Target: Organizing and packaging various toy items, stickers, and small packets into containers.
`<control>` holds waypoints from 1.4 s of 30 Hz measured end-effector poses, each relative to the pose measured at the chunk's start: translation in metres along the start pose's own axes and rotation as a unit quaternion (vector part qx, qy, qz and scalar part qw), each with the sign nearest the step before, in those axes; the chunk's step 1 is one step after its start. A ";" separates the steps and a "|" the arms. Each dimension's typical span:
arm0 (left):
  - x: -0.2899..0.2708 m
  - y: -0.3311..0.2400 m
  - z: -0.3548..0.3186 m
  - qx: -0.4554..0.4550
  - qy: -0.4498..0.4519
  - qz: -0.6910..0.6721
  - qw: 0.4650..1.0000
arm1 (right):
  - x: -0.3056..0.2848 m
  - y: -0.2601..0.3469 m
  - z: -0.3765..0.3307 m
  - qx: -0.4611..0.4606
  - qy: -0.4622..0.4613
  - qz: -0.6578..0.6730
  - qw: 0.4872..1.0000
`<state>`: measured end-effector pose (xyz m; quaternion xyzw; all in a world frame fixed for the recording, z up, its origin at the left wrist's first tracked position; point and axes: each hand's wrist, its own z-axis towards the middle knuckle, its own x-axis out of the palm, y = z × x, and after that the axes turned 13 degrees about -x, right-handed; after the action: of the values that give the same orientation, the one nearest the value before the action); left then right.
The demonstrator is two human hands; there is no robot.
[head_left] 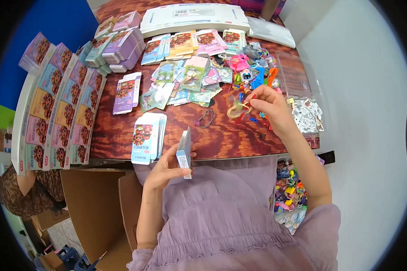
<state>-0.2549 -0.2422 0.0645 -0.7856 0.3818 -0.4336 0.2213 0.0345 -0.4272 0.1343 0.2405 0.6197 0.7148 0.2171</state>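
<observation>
Upright at the table's near edge, a small light-blue card box (pixel 184 156) is gripped between the thumb and fingers of my left hand (pixel 160 171). My right hand (pixel 272 108) has its fingertips pinched on a pale yellow hair tie (pixel 236 111), which hangs just over the wood-patterned table. Beyond that hand lies a heap of small colourful trinkets (pixel 253 74). A dark thin hair tie with a purple bead (pixel 205 119) rests between my hands. Left of the box are a fanned stack of flat blue cartons (pixel 144 140) and some purple cartons (pixel 125 94).
Glossy picture cards (pixel 185 81) are spread mid-table. Display trays of boxes (pixel 54 113) stand at the left, beside stacked purple and green cartons (pixel 122 47). A clear tub of white pieces (pixel 306 115) sits at the right edge. Below are a cardboard box (pixel 92 203) and more trinkets (pixel 290 185).
</observation>
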 end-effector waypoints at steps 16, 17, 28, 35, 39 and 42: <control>0.040 -0.027 0.068 -0.012 0.136 0.042 0.990 | 0.020 -0.028 -0.022 0.021 0.000 0.097 0.995; 0.037 -0.023 0.066 0.014 0.122 0.024 0.992 | 0.016 -0.032 -0.022 0.016 -0.016 0.074 0.997; 0.035 -0.029 0.053 0.050 0.170 -0.057 0.982 | 0.038 -0.020 -0.038 -0.010 0.016 -0.010 1.000; 0.029 -0.022 0.046 0.112 0.155 -0.113 0.975 | 0.042 -0.015 -0.045 -0.159 0.100 -0.241 0.952; 0.016 -0.010 0.043 0.079 0.151 -0.126 0.977 | 0.040 -0.015 -0.050 -0.117 -0.154 0.083 0.978; 0.018 -0.009 0.042 0.065 0.147 -0.127 0.979 | 0.026 -0.015 -0.045 -0.100 -0.217 0.221 0.946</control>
<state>-0.2093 -0.2499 0.0577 -0.7394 0.2782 -0.5926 0.1570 -0.0138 -0.4442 0.1165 0.4974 0.4142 0.7340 0.2058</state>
